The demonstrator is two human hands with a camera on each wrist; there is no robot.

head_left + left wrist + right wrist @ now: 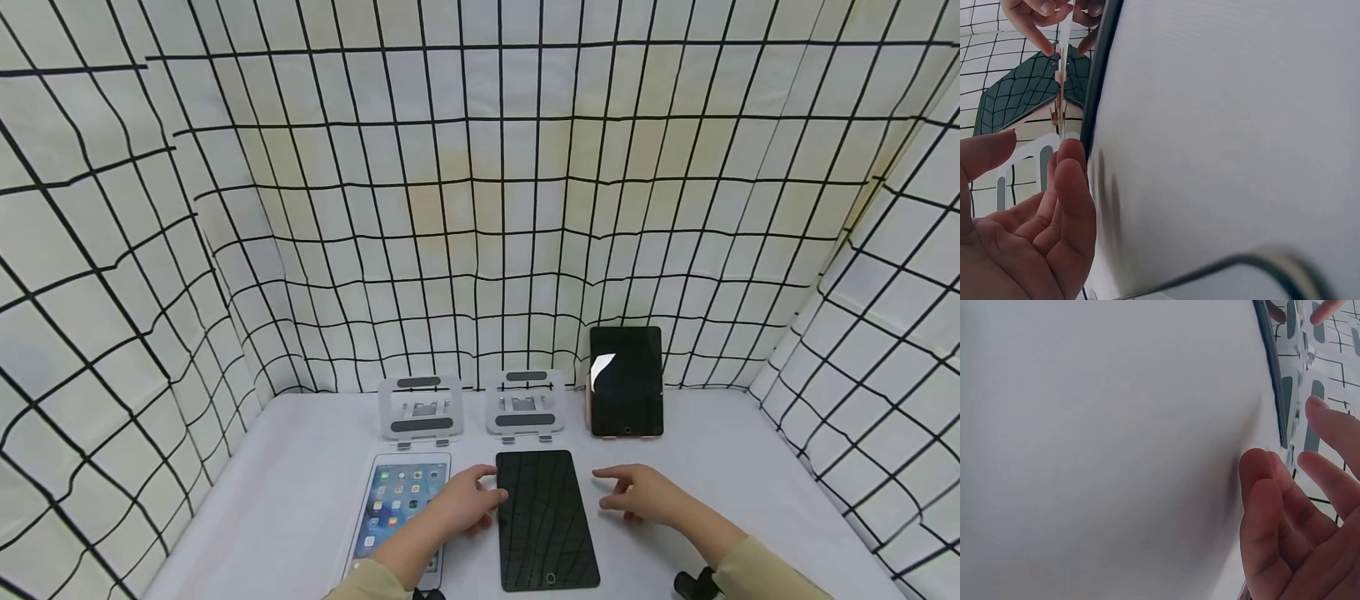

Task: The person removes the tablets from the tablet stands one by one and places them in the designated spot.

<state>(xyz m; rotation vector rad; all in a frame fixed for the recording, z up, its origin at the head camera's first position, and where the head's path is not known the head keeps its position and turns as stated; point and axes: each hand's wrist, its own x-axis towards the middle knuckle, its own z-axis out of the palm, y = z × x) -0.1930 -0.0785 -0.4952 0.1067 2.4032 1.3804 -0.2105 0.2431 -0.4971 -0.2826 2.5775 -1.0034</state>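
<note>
A tablet with a dark screen lies flat on the white table between the two hands. At its left edge is my left hand, thumb and fingertips at the rim; its thumb stands apart from its fingers in the left wrist view. My right hand hovers to the right of the same tablet, away from its edge, index finger extended, the others loosely bent and holding nothing. To the left lies a white tablet with its screen lit and app icons showing, partly covered by my left forearm.
Two white and grey tablet stands sit side by side at the back, the right-hand stand behind the dark tablet. Further right, another black tablet leans upright on a stand. White cloth walls with a black grid enclose the table.
</note>
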